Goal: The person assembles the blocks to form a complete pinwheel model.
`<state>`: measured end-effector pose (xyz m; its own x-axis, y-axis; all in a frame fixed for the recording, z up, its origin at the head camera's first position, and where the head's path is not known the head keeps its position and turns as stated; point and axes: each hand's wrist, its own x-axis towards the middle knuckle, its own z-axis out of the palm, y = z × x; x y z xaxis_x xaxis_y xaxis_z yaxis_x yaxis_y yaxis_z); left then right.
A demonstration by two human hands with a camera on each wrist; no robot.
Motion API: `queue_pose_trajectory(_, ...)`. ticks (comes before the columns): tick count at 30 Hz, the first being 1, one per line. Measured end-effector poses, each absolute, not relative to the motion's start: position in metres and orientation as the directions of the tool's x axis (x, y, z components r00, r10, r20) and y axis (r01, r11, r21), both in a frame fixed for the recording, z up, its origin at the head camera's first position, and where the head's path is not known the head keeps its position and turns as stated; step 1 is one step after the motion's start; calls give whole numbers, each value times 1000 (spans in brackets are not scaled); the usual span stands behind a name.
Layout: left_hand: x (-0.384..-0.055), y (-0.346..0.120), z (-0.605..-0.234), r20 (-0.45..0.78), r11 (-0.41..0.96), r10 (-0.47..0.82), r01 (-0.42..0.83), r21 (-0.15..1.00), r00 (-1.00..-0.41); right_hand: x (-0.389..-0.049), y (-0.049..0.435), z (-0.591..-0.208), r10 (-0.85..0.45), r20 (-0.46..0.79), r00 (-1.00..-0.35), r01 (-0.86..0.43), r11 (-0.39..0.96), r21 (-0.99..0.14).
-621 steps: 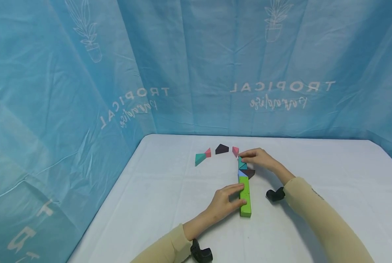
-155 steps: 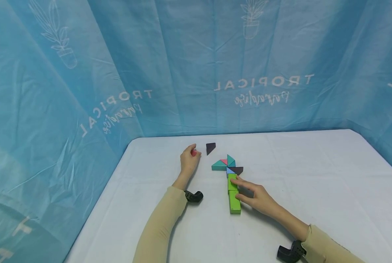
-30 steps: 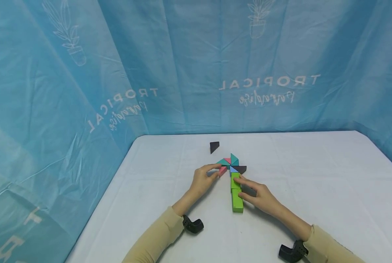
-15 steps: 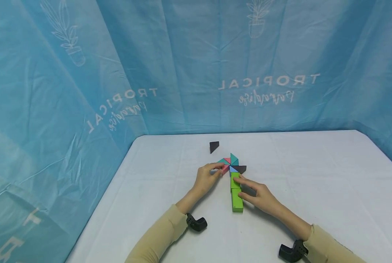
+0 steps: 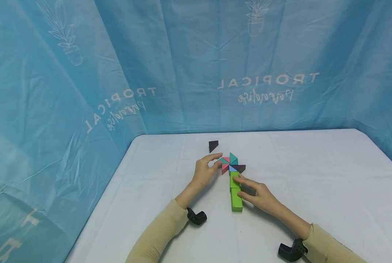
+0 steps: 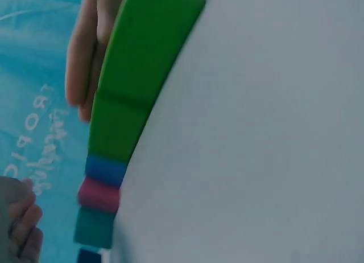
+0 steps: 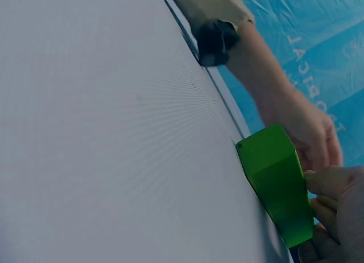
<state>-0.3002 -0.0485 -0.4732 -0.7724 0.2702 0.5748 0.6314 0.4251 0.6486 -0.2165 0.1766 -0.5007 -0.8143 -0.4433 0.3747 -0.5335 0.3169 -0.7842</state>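
My left hand (image 5: 205, 172) hovers at the left of a pinwheel of small wedge blocks, thumb and forefinger parted beside the left teal block (image 5: 223, 160). Just below its thumb lies a pink wedge (image 5: 225, 167), uncovered. Another pink wedge (image 5: 226, 159), teal wedges (image 5: 233, 159), a black block (image 5: 239, 168) and a blue wedge (image 5: 232, 168) complete the ring. Two green blocks (image 5: 236, 201) form a stem under the blue one. My right hand (image 5: 260, 195) rests extended fingers against their right side; in the right wrist view its thumb touches the green block (image 7: 278, 183).
A loose black block (image 5: 213, 146) lies behind the pinwheel on the white-covered table (image 5: 298, 164). A blue printed curtain (image 5: 189, 73) hangs along the back and left. Each wrist carries a black camera (image 5: 197, 217).
My left hand has slid the pink wedge rightward against the pinwheel, then let it go and moved slightly up. Earlier, loose blocks were gathered into the pinwheel. The right hand has stayed by the green blocks lately.
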Motion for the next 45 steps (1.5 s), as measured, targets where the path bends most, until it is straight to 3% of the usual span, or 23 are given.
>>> queue_pose_trajectory(4, -323, -52, -453, 640, 418, 228, 668, 616, -734, -218, 176, -501, -441, 371, -817, -529, 317, -788)
queue_pose_trajectory(6, -337, -56, -449, 643, 415, 195, 656, 630, -741, -218, 175, -501, -439, 366, -820, -523, 316, -792)
queue_pose_trajectory(12, -369, -73, -465, 473, 394, 100, 471, 789, -876, -218, 172, -504, -442, 368, -818, -523, 305, -796)
queue_pose_trajectory(16, -376, -81, -482, 374, 412, 129, 393, 822, -918, -215, 171, -505, -445, 348, -825, -506, 308, -806)
queue_pose_trajectory(35, -382, -85, -498, 305, 411, 300, 411, 814, -904, -210, 173, -507, -448, 352, -822, -511, 307, -803)
queue_pose_trajectory(45, -386, -76, -494, 361, 493, 270, 451, 744, -892, -216, 176, -501, -447, 371, -814, -530, 308, -790)
